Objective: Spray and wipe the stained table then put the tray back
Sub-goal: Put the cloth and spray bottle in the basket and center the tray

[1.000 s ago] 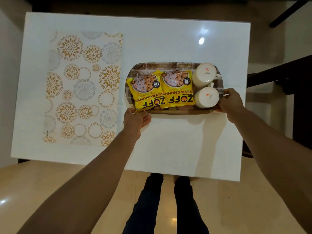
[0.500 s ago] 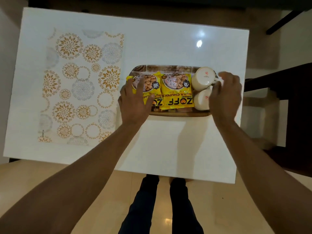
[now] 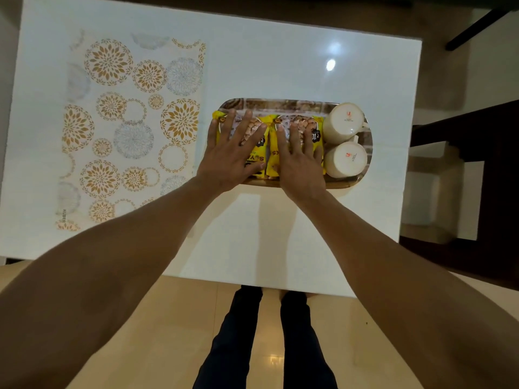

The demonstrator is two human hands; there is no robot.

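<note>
An oval tray with a brown printed surface sits on the white table, a little toward 2 o'clock from the table's middle and well inside every edge. It holds four things. Two yellow snack packets lie side by side in its 9 o'clock half: the left packet and the right packet, their edges touching or overlapping down the middle. Two white mugs fill the 3 o'clock end, both turned base-up: the far mug toward 12 o'clock and the near mug toward 6 o'clock, just beside each other and just beside the right packet.

Two bare hands reach in from 6 o'clock. The left hand lies flat over the left packet, fingers straight and spread apart, thumb angled toward the packets' shared edge. The right hand lies flat over the right packet, fingers straight and held closer together, pointing toward 12 o'clock. Neither hand curls round anything; whether the palms press down or only rest cannot be told.

One patterned placemat, white with gold and grey floral circles, covers the table's 9 o'clock portion, its edge near the tray but apart from it. Two legs in dark trousers stand on the tan floor at 6 o'clock.
</note>
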